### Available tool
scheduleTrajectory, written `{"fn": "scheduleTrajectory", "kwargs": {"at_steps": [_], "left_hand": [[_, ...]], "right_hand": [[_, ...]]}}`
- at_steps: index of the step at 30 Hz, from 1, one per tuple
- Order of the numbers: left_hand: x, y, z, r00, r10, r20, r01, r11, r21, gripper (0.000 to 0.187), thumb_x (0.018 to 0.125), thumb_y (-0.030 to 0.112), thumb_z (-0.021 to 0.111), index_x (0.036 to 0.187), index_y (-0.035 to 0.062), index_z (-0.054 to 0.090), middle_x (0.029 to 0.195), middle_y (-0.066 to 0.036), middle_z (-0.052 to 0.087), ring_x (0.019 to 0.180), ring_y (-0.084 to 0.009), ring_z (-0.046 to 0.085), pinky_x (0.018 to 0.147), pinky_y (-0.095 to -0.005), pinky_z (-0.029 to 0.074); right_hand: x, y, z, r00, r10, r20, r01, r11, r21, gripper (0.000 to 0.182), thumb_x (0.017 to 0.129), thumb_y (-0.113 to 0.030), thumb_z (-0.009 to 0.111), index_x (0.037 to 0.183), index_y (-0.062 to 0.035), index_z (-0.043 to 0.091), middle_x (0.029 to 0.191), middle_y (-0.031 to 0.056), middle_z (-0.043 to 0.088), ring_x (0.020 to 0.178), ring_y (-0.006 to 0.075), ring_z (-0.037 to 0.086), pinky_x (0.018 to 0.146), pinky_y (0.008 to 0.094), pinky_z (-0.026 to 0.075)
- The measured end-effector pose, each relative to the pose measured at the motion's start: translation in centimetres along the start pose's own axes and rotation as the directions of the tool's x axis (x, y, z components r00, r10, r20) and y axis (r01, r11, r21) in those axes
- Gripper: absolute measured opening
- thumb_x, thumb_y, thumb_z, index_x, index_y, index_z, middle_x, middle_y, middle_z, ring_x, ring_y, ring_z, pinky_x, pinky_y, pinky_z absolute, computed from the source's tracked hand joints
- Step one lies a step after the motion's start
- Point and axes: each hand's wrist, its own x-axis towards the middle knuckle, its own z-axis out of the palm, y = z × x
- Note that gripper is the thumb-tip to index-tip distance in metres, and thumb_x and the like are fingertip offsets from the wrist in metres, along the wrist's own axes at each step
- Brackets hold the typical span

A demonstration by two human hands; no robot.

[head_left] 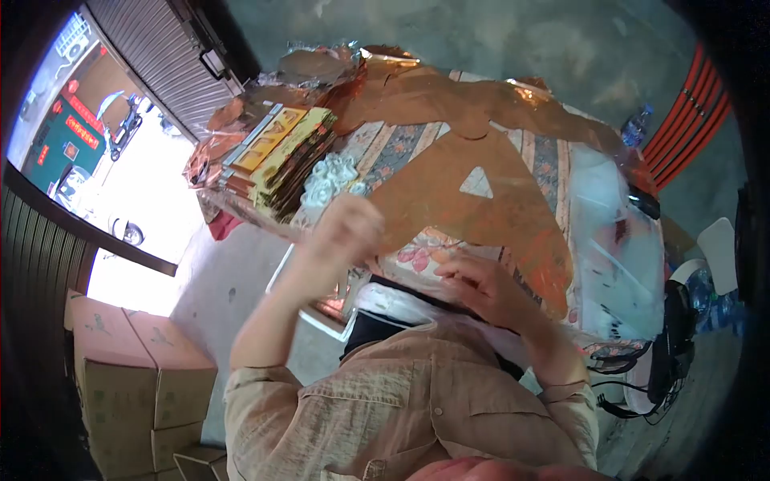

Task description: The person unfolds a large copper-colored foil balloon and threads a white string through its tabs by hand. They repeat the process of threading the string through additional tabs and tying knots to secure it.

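Observation:
My left hand (346,228) is raised over the near left edge of the table, close to a pile of white rose-like flowers (329,178). Its fingers are curled and blurred by motion; anything inside them cannot be made out. My right hand (485,290) is lower, at the table's near edge above my lap. Its fingers are bent inward, and whatever they pinch is too small or hidden. A clear-white plastic bag (393,303) lies across my lap beneath the hands. Beyond them, a brown sheet (417,188) with a triangular hole covers part of the patterned tablecloth (393,144).
Stacked yellow printed packets (285,152) lie at the table's left. Clear plastic sheeting (613,264) covers its right end. A white-rimmed box (341,330) is below the left edge. Cardboard boxes (120,385) stand lower left, red stools (688,120) at right.

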Motion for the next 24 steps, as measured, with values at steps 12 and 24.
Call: {"fn": "scheduleTrajectory", "kwargs": {"at_steps": [12,24], "left_hand": [[0.6,-3.5,9.1,0.923,0.193,0.333,-0.213,0.977,0.026,0.014,0.084,0.001,0.045,0.094,0.0032,0.037,0.073,-0.007,0.049,0.069,-0.0188,0.053,0.063,-0.0295,0.042],[1.4,-4.8,10.5,0.921,0.370,0.117,-0.382,0.918,0.103,0.010,0.081,0.003,0.050,0.090,0.0030,0.054,0.077,-0.013,0.057,0.074,-0.0303,0.057,0.061,-0.0365,0.045]], "right_hand": [[-1.1,1.7,0.5,0.994,-0.014,-0.107,0.027,0.992,0.121,0.020,0.082,-0.021,0.058,0.092,-0.0035,0.057,0.066,0.0090,0.054,0.059,0.0166,0.054,0.055,0.0289,0.041],[-2.1,2.3,-0.5,0.923,0.370,-0.107,-0.135,0.573,0.808,0.012,0.081,-0.002,0.051,0.072,-0.0006,0.060,0.067,0.0099,0.061,0.048,0.0131,0.055,0.044,0.0220,0.043]]}}
